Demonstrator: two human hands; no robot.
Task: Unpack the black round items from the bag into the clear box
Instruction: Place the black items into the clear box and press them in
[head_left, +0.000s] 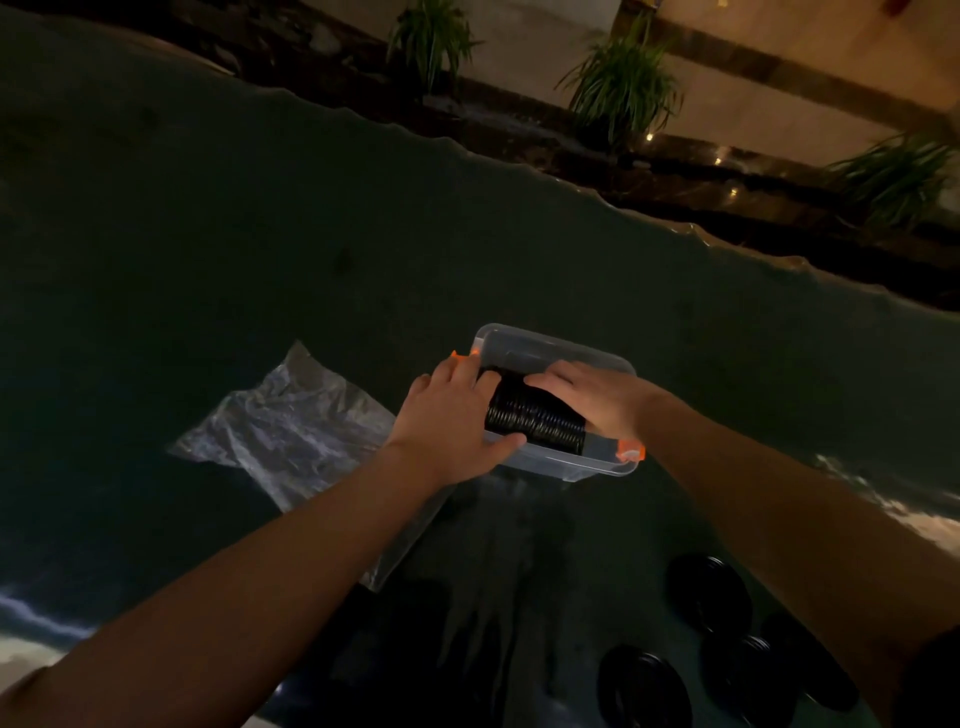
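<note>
So both hands are in the clear box (550, 343) right now, pressing a row of the black round items (535, 418) between them, stood on edge like a roll of coins. The left hand (451, 415) has its grip wrapped around the near-left end of the stack, thumb hooked under along the front, and the right hand (597, 397) is clamped flat against the other end, so both are grasping that same stack. Looks like it's sitting low in the box, though I can't tell whether it's touching the bottom. The plastic bag (291, 421) lies flat and crumpled on the dark counter (208, 234) just left of the box, and it looks pretty much empty, but it's dim so don't quote me. What's left, I'd say: a few more loose black discs (709, 592) lying on the counter near the bottom right, well apart from the box. So my guess is mostly done, with those stragglers to go.
</note>
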